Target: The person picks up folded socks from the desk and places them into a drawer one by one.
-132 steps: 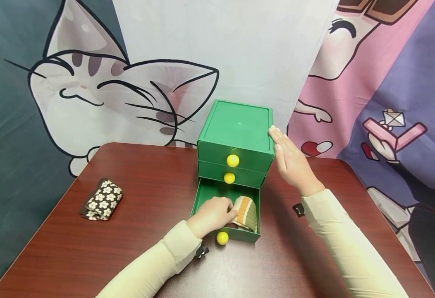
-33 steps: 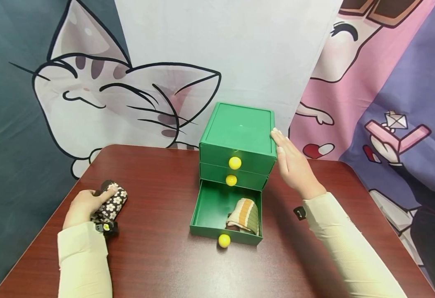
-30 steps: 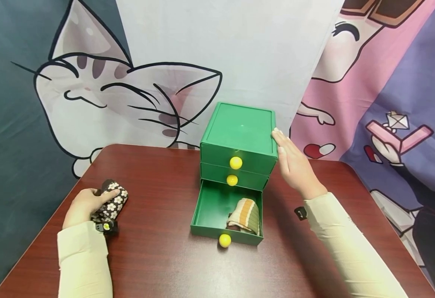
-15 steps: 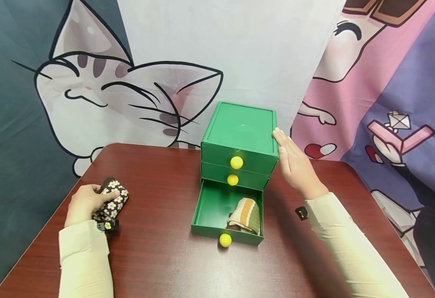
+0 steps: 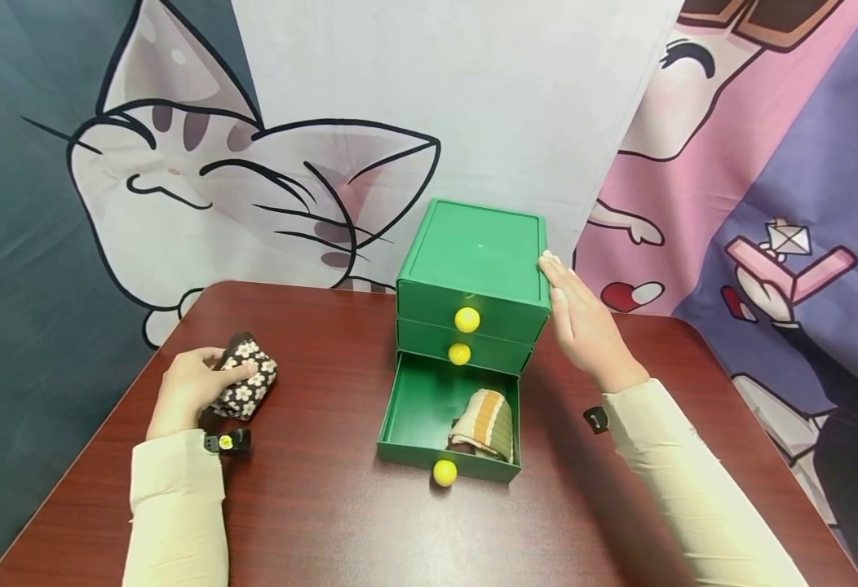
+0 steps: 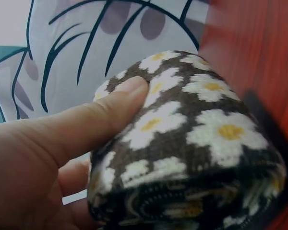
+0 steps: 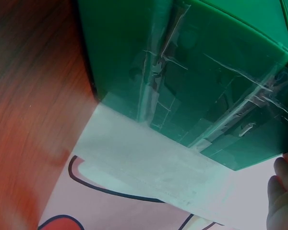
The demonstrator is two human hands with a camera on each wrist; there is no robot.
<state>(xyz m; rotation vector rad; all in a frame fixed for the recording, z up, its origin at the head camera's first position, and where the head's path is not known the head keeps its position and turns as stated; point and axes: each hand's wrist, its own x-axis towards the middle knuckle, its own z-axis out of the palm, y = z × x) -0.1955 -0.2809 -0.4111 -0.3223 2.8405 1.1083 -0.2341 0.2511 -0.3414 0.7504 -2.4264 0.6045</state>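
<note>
- The bottom drawer (image 5: 414, 424) of the green drawer box (image 5: 473, 253) stands pulled out, a striped folded cloth (image 5: 484, 424) lying inside.
- The left hand (image 5: 190, 387) grips a daisy-patterned pouch (image 5: 247, 381) above the table (image 5: 326, 522), thumb across its top.
- The right hand (image 5: 583, 330), fingers straight, presses flat against the box's right side.

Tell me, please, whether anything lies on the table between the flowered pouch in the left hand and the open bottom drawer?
Nothing visible: only bare table separates the flowered pouch from the open bottom drawer.
</note>
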